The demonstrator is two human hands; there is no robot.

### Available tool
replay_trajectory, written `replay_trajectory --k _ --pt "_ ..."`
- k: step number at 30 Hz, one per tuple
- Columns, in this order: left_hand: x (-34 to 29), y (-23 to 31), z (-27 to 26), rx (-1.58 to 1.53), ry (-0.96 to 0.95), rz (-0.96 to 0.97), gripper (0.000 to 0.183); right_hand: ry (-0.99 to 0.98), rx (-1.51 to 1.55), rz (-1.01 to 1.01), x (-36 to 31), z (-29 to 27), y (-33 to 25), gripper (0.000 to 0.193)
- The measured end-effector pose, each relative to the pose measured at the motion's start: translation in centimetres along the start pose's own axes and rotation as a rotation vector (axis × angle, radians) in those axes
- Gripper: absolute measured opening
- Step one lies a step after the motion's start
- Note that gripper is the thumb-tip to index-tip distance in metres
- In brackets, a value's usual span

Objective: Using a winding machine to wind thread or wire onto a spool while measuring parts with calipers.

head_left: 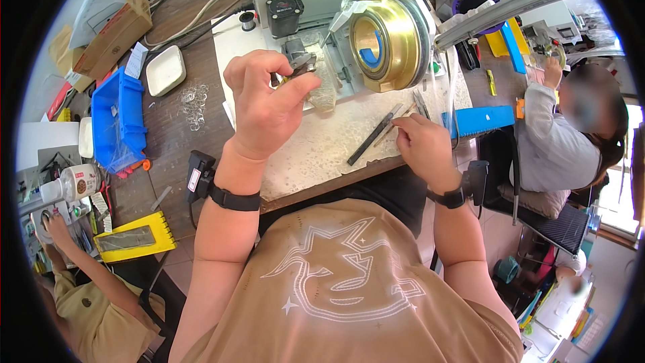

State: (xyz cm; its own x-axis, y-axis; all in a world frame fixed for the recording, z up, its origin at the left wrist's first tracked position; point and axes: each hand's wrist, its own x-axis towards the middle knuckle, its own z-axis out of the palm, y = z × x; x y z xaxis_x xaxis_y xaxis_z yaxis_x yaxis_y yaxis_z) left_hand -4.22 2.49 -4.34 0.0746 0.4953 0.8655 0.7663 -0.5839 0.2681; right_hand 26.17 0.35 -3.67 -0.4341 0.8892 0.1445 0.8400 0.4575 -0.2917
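Observation:
My left hand [265, 97] is raised over the white bench board with its thumb and forefinger pinched. Between them is a small grey metal tool [304, 62] with a bit of yellow at its grip; the fingers hide most of it. This is right in front of the machine's metal fixture [293, 47] and a clear plastic-wrapped part [324, 91]. Low over the board's right side, my right hand [424, 148] has its fingers closed at the end of a thin tan stick-like tool [386, 133]. Beside that lies a dark flat file-like bar [366, 144], with pointed tweezers [420, 103] just beyond the fingers.
A machine with a large brass ring [386, 44] and black motor [284, 15] stands ahead. Leftward are a white dish [166, 70], loose wire rings [194, 107] and a blue bin [119, 117]. Co-workers sit at left and right; a blue tray [480, 121] lies at right.

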Motion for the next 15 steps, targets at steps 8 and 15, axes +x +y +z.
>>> replay_trajectory --k 8,15 --pt "0.04 0.08 -0.08 -0.006 -0.003 0.001 0.035 -0.001 0.009 0.003 0.07 0.07 0.24 0.018" --pt "0.01 0.04 -0.07 -0.019 -0.009 -0.003 0.034 0.019 -0.039 -0.054 0.27 0.37 0.42 0.015"
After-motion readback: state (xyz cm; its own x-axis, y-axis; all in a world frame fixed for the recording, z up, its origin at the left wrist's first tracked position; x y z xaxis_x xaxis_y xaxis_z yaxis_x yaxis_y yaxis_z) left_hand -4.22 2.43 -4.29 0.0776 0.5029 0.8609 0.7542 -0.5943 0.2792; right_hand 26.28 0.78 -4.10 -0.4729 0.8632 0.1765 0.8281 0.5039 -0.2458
